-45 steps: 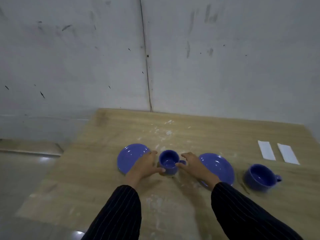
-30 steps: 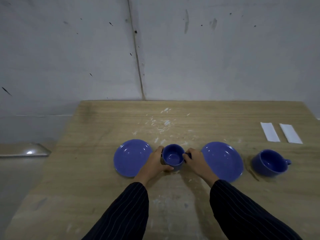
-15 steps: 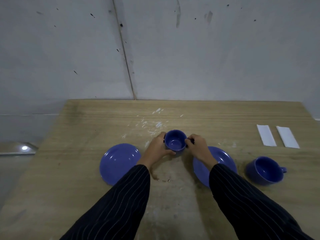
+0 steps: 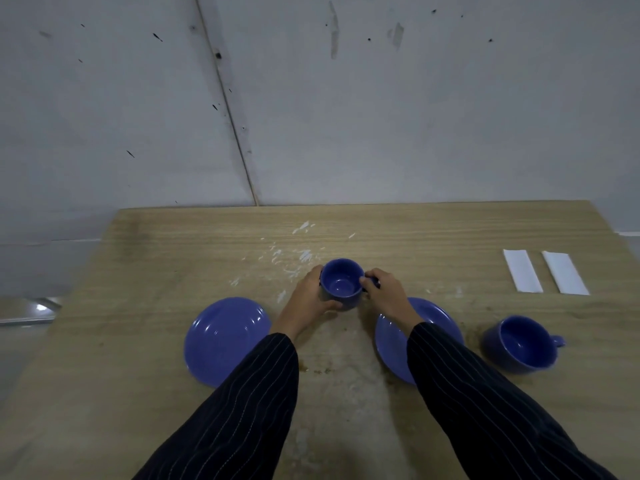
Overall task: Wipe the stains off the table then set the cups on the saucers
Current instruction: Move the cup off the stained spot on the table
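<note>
A person in dark pinstriped sleeves stands at a pale wood-grain table [image 4: 145, 341] set against a scuffed grey wall. Both hands grip one round, glossy blue cup [image 4: 341, 284] between them: the left hand [image 4: 306, 299] wraps its curled fingers and thumb around the cup's left side, and the right hand [image 4: 384, 294] pinches the small handle on the cup's right side. Whether the cup's base touches the table cannot be told. The cup sits upright and empty, beyond and between two shallow, glazed blue saucers; the left saucer [image 4: 221, 337] lies bare, the right saucer [image 4: 440, 320] is partly covered by the right forearm. A second blue cup [image 4: 519, 344], wider-looking and upright with its handle pointing right, rests on the table just right of that saucer. White flaky smears [image 4: 298, 252] mark the wood behind the held cup, and a dull, cloudy stain [image 4: 346, 386] spreads near the front edge. Two flat white rectangular strips [image 4: 545, 275] lie side by side at far right.
</note>
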